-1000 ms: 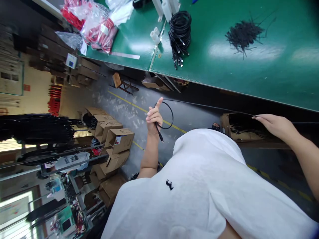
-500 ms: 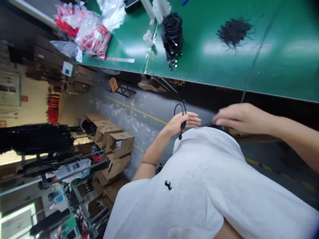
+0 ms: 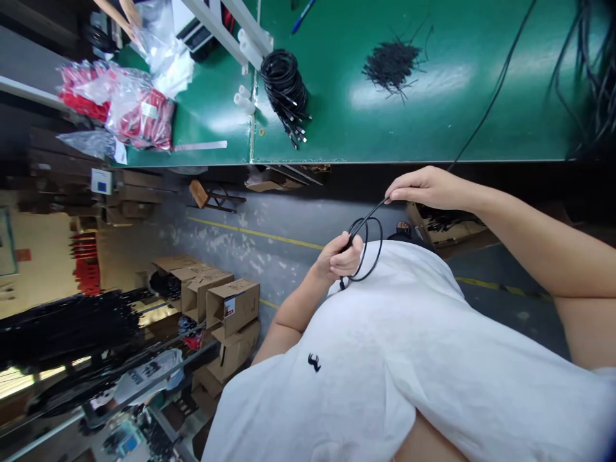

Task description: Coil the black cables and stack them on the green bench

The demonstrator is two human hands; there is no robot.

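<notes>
A black cable (image 3: pixel 380 251) hangs in loops from my left hand (image 3: pixel 341 256), whose fingers are closed around it in front of my shirt. One connector end sticks out below that hand. My right hand (image 3: pixel 418 187) pinches the same cable between thumb and fingertips, up and to the right of the left hand, near the bench edge. A taut length runs between the two hands. Beyond the right hand, a black strand (image 3: pixel 500 83) stretches across the bench towards a cable heap (image 3: pixel 594 83) at the far right.
On the green bench (image 3: pixel 332 115) lie a coiled cable bundle (image 3: pixel 285 86), a pile of short black ties (image 3: pixel 392 66), a blue pen (image 3: pixel 303 17) and bagged red items (image 3: pixel 139 115). Cardboard boxes (image 3: pixel 235 305) stand on the floor to the left. An open box (image 3: pixel 447 224) sits under the bench.
My left hand has closed from an extended pose, and the cable now forms larger loops there. My right hand has moved up and left. The view has shifted, revealing the cable heap.
</notes>
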